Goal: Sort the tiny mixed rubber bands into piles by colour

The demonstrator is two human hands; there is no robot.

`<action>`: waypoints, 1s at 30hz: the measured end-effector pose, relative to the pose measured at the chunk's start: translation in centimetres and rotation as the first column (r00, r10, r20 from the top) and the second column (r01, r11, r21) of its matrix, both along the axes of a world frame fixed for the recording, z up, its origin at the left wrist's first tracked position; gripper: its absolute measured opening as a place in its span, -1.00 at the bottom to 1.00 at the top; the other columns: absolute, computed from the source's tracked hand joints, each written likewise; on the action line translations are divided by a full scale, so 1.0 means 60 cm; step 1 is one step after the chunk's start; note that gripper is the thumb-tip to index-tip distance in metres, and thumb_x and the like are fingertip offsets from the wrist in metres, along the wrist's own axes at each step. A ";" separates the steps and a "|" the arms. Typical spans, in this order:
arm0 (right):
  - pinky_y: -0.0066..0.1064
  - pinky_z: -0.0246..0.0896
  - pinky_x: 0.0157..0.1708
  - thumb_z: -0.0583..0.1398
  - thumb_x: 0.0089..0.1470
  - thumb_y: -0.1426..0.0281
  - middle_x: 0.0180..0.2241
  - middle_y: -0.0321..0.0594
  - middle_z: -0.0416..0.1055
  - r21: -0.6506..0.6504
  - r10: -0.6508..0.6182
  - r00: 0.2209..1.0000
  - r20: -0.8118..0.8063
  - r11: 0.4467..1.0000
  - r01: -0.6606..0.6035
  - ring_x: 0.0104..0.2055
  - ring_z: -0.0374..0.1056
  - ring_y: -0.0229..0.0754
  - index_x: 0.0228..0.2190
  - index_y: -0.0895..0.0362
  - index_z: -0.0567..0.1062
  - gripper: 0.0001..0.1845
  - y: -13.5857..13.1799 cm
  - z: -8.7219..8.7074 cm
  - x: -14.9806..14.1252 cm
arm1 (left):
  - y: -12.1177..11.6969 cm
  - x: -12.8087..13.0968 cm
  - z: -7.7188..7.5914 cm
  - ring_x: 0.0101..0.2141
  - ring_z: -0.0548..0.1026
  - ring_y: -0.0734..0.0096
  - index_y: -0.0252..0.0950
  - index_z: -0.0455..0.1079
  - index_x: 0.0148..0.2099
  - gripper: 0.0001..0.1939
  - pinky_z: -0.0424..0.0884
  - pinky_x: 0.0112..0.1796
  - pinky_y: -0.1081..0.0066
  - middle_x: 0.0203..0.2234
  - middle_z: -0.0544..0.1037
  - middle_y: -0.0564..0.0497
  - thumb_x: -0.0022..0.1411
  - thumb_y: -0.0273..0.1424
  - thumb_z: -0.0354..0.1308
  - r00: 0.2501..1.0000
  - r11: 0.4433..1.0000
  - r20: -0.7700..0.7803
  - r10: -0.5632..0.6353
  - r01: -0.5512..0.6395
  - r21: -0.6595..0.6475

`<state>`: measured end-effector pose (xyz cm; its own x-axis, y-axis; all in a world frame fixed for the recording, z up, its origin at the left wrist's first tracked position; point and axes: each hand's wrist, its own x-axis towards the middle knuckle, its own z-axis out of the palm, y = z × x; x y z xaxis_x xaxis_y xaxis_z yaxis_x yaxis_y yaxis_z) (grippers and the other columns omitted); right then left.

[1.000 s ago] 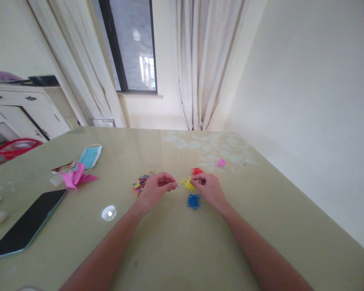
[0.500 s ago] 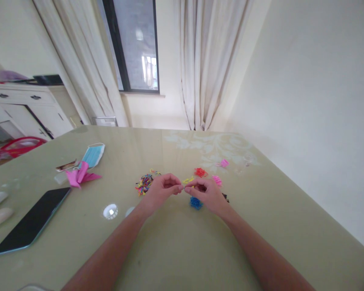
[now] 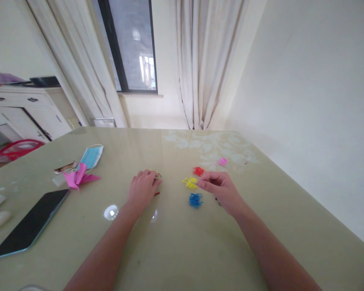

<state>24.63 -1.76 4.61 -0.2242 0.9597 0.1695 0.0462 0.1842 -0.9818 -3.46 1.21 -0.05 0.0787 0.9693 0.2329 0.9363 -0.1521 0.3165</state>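
Observation:
My left hand (image 3: 144, 186) reaches down over a pile of mixed-colour small rubber bands (image 3: 159, 174), covering most of it. Its thumb and index finger look apart, with a few bands showing between them. Between the thumb and index finger of my right hand (image 3: 220, 188) is a thin bluish rubber band (image 3: 195, 184). That hand hovers beside a yellow pile of bands (image 3: 190, 183). A red pile (image 3: 198, 171) lies behind the yellow one, and a blue pile (image 3: 195, 200) in front. Some black bands (image 3: 217, 201) peek out under my right hand.
A pink clip-like piece (image 3: 223, 161) lies toward the far right of the glossy table (image 3: 176, 250). To the left are a pink paper crane (image 3: 79, 178), a blue face mask (image 3: 92, 157) and a dark tablet (image 3: 30, 222). A wall (image 3: 315, 121) runs along the right side.
My hands met at the fingertips half a second ago and have separated. My left hand went left onto the mixed pile; my right hand moved right with the bluish band.

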 end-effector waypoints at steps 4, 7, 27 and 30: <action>-0.39 0.24 -0.42 0.46 -0.05 0.06 -0.52 -0.26 0.45 -0.001 0.037 0.999 -0.038 0.999 -0.037 -0.46 0.29 -0.23 -0.51 0.11 0.65 -0.63 -0.004 0.005 0.006 | 0.001 -0.006 -0.006 -0.03 0.48 -0.05 -0.20 0.56 -0.10 -0.81 0.33 -0.05 0.12 -0.10 0.60 -0.17 0.36 -0.32 0.13 0.989 0.998 -0.145 0.003 -0.011 -0.057; -0.39 0.24 -0.44 0.45 -0.05 0.04 -0.53 -0.26 0.46 -0.012 0.064 0.998 0.008 0.998 -0.064 -0.47 0.30 -0.23 -0.50 0.12 0.65 -0.61 0.000 0.007 0.012 | 0.002 -0.001 -0.003 -0.03 0.49 0.00 -0.17 0.55 -0.18 -0.82 0.32 -0.06 0.14 -0.11 0.61 -0.12 0.36 -0.37 0.10 0.990 0.998 -0.140 -0.015 0.006 -0.064; -0.47 -0.08 -0.56 0.40 0.00 0.29 -0.64 -0.36 0.29 0.051 0.044 0.825 0.564 0.995 -0.087 -0.56 0.15 -0.29 -0.58 0.13 0.58 -0.76 0.037 -0.050 0.020 | 0.013 0.000 0.002 -0.40 0.53 0.24 -0.20 0.55 -0.30 -0.79 0.37 -0.32 0.30 -0.40 0.63 -0.04 0.27 -0.22 0.17 0.891 0.999 0.455 -0.003 -0.013 0.032; -0.46 -0.10 -0.56 0.39 0.05 0.27 -0.64 -0.39 0.25 0.091 0.009 0.848 0.530 0.994 -0.067 -0.57 0.12 -0.30 -0.56 0.13 0.57 -0.75 0.033 -0.051 0.008 | 0.011 0.004 0.008 -0.44 0.50 0.29 -0.22 0.55 -0.32 -0.76 0.37 -0.38 0.33 -0.47 0.61 -0.01 0.23 -0.17 0.21 0.805 1.000 0.593 -0.010 0.016 -0.006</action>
